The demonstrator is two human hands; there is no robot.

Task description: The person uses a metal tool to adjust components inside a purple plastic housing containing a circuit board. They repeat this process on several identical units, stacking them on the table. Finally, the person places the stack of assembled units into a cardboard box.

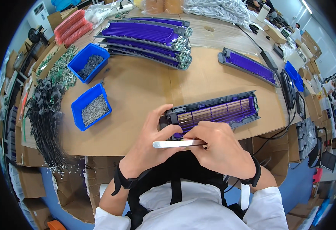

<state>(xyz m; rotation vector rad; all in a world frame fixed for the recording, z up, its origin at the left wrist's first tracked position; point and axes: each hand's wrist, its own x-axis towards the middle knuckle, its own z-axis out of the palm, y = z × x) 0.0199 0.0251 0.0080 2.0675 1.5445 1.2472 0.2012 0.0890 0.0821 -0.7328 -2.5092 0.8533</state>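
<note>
A long dark grey plastic housing with a slatted purple inside [221, 112] lies tilted over the cardboard near the table's front edge. My left hand [149, 140] grips its left end, thumb and forefinger bent round the corner. Held in my right hand [217, 143] is a pair of tweezers [175, 143], its flat silver end pointing left under my left thumb. The right fingertips reach the housing's near left edge. Whatever the tweezers' tips touch is hidden behind my fingers.
Similar purple housings [141, 32] are stacked at the back, and another [248, 66] lies back right. At left stand a blue bin of dark small parts [74, 66] and a blue bin of screws [77, 115]. Black wires [47, 119] hang over the left edge. Cables [288, 92] run at right.
</note>
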